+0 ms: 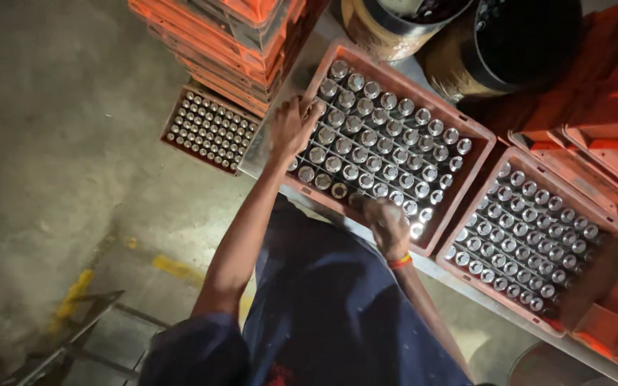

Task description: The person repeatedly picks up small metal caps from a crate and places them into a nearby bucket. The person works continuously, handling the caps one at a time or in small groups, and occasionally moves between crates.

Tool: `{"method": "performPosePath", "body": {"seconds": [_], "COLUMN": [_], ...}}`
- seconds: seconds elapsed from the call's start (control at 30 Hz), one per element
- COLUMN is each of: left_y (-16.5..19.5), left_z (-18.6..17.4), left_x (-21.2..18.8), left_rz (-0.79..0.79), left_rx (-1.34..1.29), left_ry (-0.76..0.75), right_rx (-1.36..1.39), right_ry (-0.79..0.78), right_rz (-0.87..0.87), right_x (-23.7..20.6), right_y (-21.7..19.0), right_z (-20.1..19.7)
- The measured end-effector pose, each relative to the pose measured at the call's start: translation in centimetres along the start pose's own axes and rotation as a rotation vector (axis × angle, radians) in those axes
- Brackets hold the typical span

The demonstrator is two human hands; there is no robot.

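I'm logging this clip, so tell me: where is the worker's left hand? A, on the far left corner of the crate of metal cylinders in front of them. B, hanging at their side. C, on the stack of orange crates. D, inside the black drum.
A: the left hand rests at the far left corner of the orange crate of shiny cylinders, while the right hand is at its near edge.

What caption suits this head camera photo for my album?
Two hands, left and right, reach into an orange crate of shiny metal cylinders.
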State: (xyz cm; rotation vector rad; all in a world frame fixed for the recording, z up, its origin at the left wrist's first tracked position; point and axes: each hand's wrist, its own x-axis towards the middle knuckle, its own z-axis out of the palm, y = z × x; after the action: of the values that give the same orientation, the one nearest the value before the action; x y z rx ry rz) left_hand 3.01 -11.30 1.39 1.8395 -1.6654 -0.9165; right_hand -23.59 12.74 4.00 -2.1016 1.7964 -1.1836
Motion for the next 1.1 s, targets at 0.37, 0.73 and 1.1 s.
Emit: {"method": "performPosePath", "body": {"seconds": [0.37,0.73,1.1], "left_y": [-3.8,-3.8,-3.0], "left_z": [-1.0,0.7,0.2], "left_x": [-8.3,-7.7,-7.5], "left_rz": [0.046,-0.041,0.025], "left_rx": [-0.024,-0.006,-0.033], "left_ry": [0.162,0.296,0.325], "right_rx": [0.171,0.279,0.201], "right_ry": [0.074,0.182,0.011], "right_rz": [0.155,0.089,-0.169], "right_x": [-1.7,6.0,9.6], "right_y": [0.1,-1.7,-2.0], "right_z": [-1.9,1.4,5.0]}}
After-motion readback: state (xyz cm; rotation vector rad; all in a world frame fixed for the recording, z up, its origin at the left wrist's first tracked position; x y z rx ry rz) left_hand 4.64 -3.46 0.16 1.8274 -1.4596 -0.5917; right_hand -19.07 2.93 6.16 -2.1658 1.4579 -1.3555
